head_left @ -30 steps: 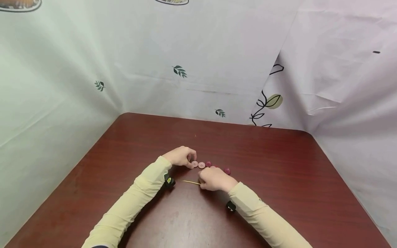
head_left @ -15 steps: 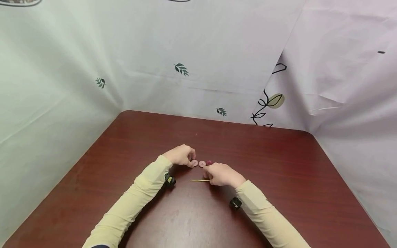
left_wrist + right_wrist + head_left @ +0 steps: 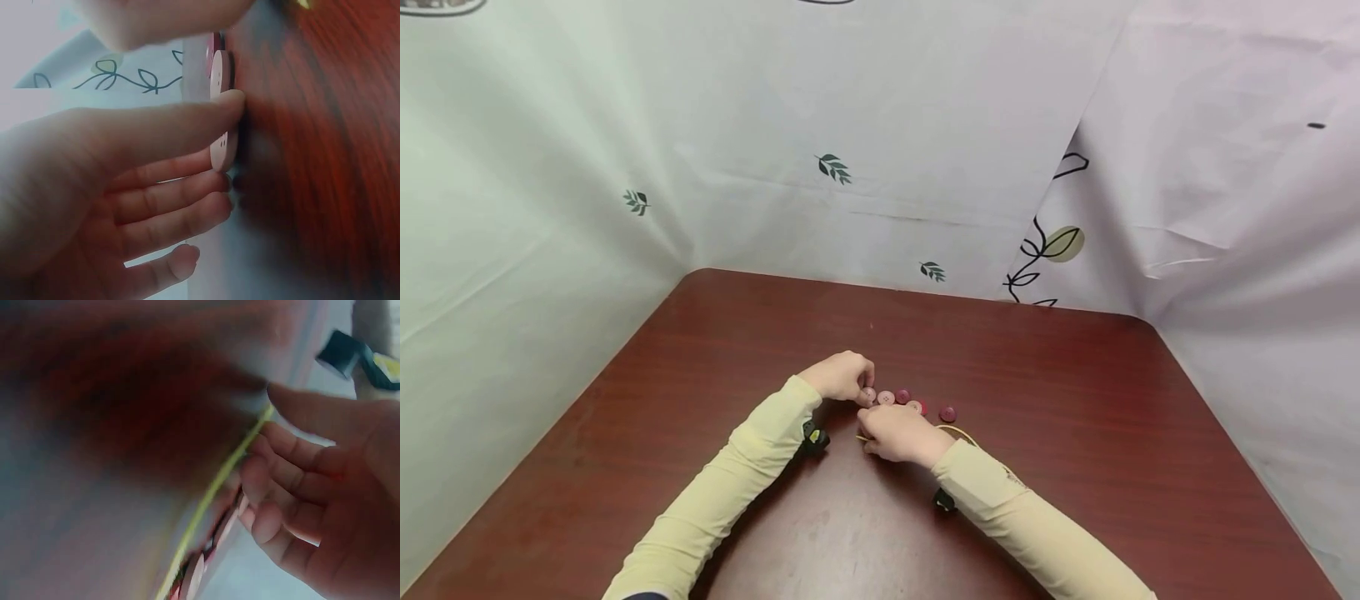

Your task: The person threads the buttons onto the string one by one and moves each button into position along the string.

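Note:
My left hand (image 3: 841, 377) pinches a pale pink button (image 3: 869, 394) at the left end of a short row on the table. In the left wrist view the thumb (image 3: 181, 125) crosses in front of this button (image 3: 223, 153), with the fingers behind it. Just to the right, my right hand (image 3: 901, 433) holds a thin yellow cord (image 3: 957, 429) near its end, and a short tip sticks out to the left. In the right wrist view the cord (image 3: 212, 490) runs from between thumb and forefinger past the buttons. Part of it is hidden under the right hand.
Another pale pink button (image 3: 886, 398), a dark pink one (image 3: 903, 396), a further pale one (image 3: 914, 407) and a red one (image 3: 923, 408) continue the row. A dark pink button (image 3: 948, 413) lies apart on the reddish-brown table (image 3: 760, 325). White cloth (image 3: 925, 100) hangs around it.
My right hand first shifted right, then came back left past its earlier place, bringing the cord's tip nearer the left hand. The left hand keeps its place at the button.

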Motion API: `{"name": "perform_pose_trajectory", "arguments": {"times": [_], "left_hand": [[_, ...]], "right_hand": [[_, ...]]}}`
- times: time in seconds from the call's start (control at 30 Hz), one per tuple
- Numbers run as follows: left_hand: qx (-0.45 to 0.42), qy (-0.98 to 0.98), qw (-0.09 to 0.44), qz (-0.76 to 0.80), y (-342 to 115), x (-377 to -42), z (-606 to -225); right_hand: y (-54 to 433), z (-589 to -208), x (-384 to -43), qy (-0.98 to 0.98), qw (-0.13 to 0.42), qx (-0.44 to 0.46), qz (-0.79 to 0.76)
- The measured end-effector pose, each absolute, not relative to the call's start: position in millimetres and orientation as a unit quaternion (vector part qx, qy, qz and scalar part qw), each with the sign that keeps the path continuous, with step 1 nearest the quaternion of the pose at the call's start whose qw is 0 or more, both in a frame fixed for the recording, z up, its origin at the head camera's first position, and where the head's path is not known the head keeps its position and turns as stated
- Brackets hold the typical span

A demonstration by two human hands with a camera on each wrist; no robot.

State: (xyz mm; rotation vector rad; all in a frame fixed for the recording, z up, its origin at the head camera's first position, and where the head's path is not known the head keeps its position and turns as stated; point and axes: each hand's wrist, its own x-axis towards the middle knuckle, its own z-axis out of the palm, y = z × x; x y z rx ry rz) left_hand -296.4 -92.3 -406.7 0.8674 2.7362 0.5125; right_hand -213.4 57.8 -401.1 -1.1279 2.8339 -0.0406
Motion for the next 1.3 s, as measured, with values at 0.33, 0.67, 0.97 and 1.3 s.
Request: {"name": "perform_pose_trajectory", "arguments": {"times": [0.33, 0.67, 0.97, 1.3], "left_hand": [[0.287, 0.945, 0.076, 0.138, -96.9, -292.3, -402.3], [0.288, 0.939, 0.009, 0.19, -101.5, -289.2, -393.2], [0.289, 0.925, -0.002, 0.248, -98.9, -293.5, -386.6], [0.296, 0.915, -0.019, 0.272, -99.0, -282.8, -370.5]], "right_hand": [[53.1, -404.1, -208.8, 0.921, 0.032, -0.388, 0.013], [75.2, -388.7, -217.2, 0.921, 0.021, -0.367, -0.129], [94.1, -365.5, -231.8, 0.915, 0.027, -0.303, -0.264], [109.6, -351.0, -232.1, 0.91, 0.014, -0.231, -0.344]]}}
